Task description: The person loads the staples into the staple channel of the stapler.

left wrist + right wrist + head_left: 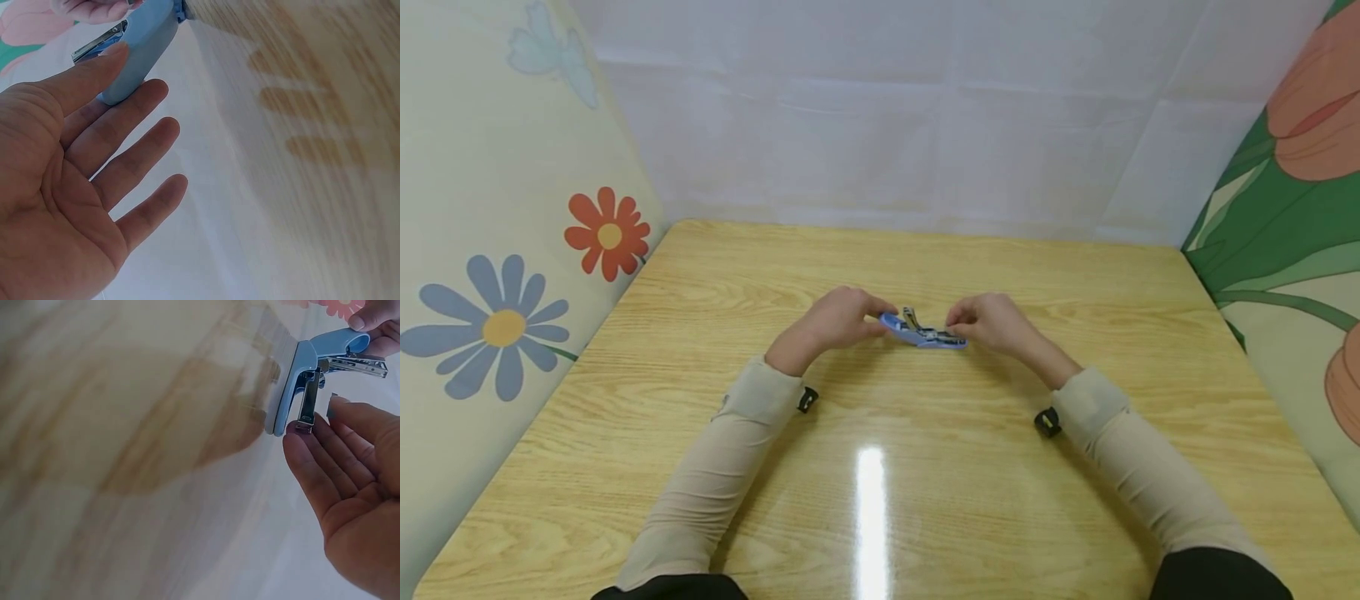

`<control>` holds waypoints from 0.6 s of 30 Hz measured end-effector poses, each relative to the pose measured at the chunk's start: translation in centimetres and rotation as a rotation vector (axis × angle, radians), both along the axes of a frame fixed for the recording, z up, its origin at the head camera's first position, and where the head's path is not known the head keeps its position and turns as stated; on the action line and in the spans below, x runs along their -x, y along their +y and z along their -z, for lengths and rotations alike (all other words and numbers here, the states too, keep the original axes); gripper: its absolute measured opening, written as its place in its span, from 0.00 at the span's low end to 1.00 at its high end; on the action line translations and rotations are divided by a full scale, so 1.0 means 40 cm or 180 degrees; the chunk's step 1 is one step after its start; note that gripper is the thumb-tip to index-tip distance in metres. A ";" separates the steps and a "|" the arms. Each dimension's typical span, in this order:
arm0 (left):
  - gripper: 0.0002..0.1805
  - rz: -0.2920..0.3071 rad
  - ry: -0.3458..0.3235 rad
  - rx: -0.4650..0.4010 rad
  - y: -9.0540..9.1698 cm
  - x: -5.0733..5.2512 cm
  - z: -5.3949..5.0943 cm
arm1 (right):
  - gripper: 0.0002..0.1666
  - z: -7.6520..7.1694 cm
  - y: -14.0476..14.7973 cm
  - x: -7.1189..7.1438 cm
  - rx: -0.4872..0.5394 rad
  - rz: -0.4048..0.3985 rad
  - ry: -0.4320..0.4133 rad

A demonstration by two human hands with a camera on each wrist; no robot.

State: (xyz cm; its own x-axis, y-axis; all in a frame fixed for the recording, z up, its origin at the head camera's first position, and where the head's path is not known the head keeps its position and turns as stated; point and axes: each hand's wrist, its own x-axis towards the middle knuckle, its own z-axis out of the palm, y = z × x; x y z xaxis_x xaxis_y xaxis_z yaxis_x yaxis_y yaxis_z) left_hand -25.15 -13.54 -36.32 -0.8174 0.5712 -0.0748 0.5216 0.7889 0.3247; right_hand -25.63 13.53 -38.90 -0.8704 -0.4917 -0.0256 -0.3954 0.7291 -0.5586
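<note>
We see an opened light-blue plastic stapler with metal inner arms near the middle of a glossy wood-grain table; whether its base touches the wood, we cannot tell. The left hand pinches its handle, which partly covers the index finger. The right hand curls beside the metal tip; at its thumb we note a small blue-grey piece, too small to identify or judge as gripped. Behind hangs creased white cloth, flanked by flower-printed panels.
</note>
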 end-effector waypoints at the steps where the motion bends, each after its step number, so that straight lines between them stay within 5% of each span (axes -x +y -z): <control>1: 0.21 0.0007 0.0006 -0.0014 0.000 0.000 0.001 | 0.06 0.000 -0.001 0.000 -0.0010 -0.0011 0.0006; 18: 0.21 0.0022 0.0002 -0.0024 0.001 0.003 0.001 | 0.06 0.001 -0.012 -0.005 -0.0279 -0.0148 0.0243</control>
